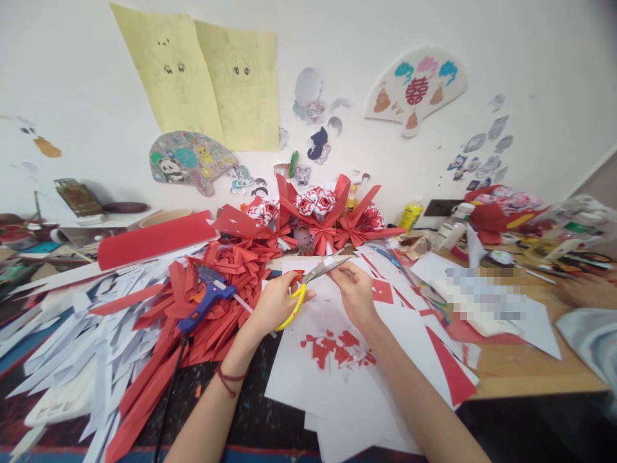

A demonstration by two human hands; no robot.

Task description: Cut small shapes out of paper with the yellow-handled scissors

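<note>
Two-handed stuff rn: gripping yellow-handled metal scissors [314, 274] in the left hand [276, 299], curling fingers of the right hand [355, 292] by the blades (can't tell on what), above jagged red paper scraps [319, 355] on white paper sheets [301, 386].

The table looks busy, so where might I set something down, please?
Bare wood shows front right, between the red paper and a co-worker's sleeve. Left is crowded with paper strips and the glue gun; bouquets crowd the back.

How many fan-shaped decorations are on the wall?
2. The patterned fan is on the left, at the yellow sheets' lower edge; the white fan is higher, on the right. Neither is hidden; I see no others.
</note>
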